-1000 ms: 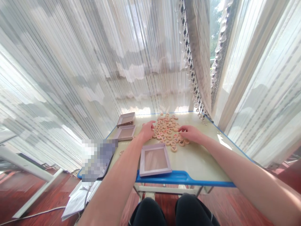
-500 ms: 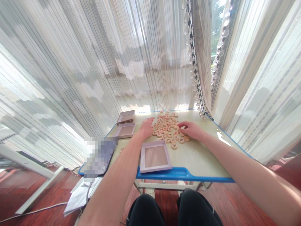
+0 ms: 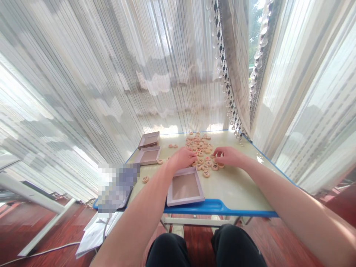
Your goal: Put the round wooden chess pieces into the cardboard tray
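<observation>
Several round wooden chess pieces [image 3: 200, 145] lie scattered on a small table [image 3: 236, 189] with a blue rim. My left hand [image 3: 182, 158] rests on the near left side of the pile, fingers curled over a few pieces. On the pile's right side, my right hand [image 3: 226, 155] pinches at a piece with fingertips together. An empty shallow box [image 3: 185, 187] with a pale lilac rim sits just in front of my left hand, near the table's front edge.
Two more shallow boxes [image 3: 149, 140] [image 3: 147, 155] stand at the table's left. Stray pieces [image 3: 145, 179] lie left of the pile. A blurred dark object [image 3: 116, 189] overhangs the left corner. Sheer curtains [image 3: 111, 81] surround the table. Papers [image 3: 91, 235] lie on the floor.
My left hand has moved right and toward me, from the pile's left edge to just above the empty box. A few pieces it covered now show. The right hand shifted slightly.
</observation>
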`<state>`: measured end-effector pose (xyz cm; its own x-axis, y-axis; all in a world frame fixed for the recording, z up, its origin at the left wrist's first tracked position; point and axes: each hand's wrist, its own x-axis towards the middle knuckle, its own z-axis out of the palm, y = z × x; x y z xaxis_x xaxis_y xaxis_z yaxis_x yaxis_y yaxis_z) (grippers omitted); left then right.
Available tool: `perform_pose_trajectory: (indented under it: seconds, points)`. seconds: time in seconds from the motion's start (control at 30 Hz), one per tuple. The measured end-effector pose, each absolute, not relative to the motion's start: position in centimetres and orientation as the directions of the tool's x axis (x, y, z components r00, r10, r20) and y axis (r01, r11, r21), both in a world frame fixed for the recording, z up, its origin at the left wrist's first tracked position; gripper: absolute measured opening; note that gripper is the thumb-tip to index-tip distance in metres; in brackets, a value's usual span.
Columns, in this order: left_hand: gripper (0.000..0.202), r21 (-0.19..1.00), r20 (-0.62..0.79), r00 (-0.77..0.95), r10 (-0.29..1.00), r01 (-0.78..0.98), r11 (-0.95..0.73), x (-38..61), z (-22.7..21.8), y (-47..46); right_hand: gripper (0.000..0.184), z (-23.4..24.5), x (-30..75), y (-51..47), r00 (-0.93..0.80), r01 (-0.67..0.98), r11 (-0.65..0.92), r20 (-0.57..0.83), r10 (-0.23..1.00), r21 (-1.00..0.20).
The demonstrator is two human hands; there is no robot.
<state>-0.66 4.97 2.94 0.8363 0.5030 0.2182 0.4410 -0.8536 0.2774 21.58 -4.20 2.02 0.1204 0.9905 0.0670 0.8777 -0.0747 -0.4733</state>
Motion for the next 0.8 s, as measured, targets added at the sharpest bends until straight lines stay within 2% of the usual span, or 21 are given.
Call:
perform_pose_trajectory:
  seconds: [0.13,0.3,0.43,0.53,0.63,0.73,0.8]
  points:
    - [0.024,0.269,0.236,0.815,0.528,0.467,-0.842,-0.5,2.9,5.2,0.023,1.9,21.4,-4.2,0.116,0.874,-0.067,0.072,0.991,-0.481]
    - [0.021,0.248,0.179,0.827,0.533,0.487,-0.838,0.0,2.9,5.4,0.026,1.6,21.5,-4.2,0.124,0.847,-0.05,0.105,0.987,-0.529]
    - [0.024,0.213,0.196,0.821,0.537,0.498,-0.84,0.0,2.5,5.7,0.023,1.3,21.5,-4.0,0.082,0.839,0.031,0.182,0.98,-0.543]
    - [0.025,0.225,0.201,0.805,0.559,0.517,-0.826,-0.1,2.3,5.8,0.022,1.3,21.4,-3.9,-0.013,0.845,0.146,0.253,0.967,-0.514]
    - [0.026,0.252,0.207,0.802,0.56,0.509,-0.823,-0.1,2.3,5.8,0.023,1.6,21.4,-4.2,-0.097,0.856,0.211,0.254,0.962,-0.473]
    - [0.028,0.27,0.201,0.809,0.552,0.496,-0.825,0.0,2.4,5.8,0.022,2.5,21.8,-4.9,-0.099,0.885,0.181,0.207,0.973,-0.43]
    - [0.029,0.281,0.197,0.813,0.548,0.489,-0.826,0.1,2.4,5.8,0.015,3.2,22.0,-5.5,-0.041,0.933,0.087,0.138,0.99,-0.349]
